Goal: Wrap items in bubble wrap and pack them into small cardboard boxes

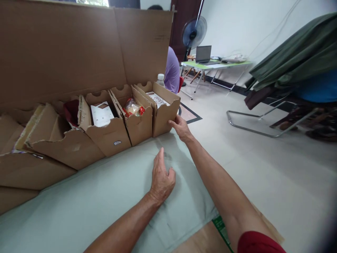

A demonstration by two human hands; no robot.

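My right hand (181, 127) is at the front right corner of the rightmost cardboard box (165, 117), thumb on the front and the other fingers partly hidden round the side. Inside that box stands a white printed carton (158, 99). My left hand (162, 177) is over the pale green cloth (105, 189), empty, thumb apart from the stretched fingers. To the left, the neighbouring box (140, 128) holds a clear and red food packet (133, 107). Another box (113, 137) contains a white card piece (102, 114). Dark red fabric (71, 112) lies in a box further left.
A tall cardboard panel (79, 45) rises behind the row of boxes. Beyond it are a capped bottle (160, 79) and a person in purple (172, 70). A folding table (223, 65) with a laptop, a fan (194, 33) and a clothes-draped chair (295, 66) stand further off.
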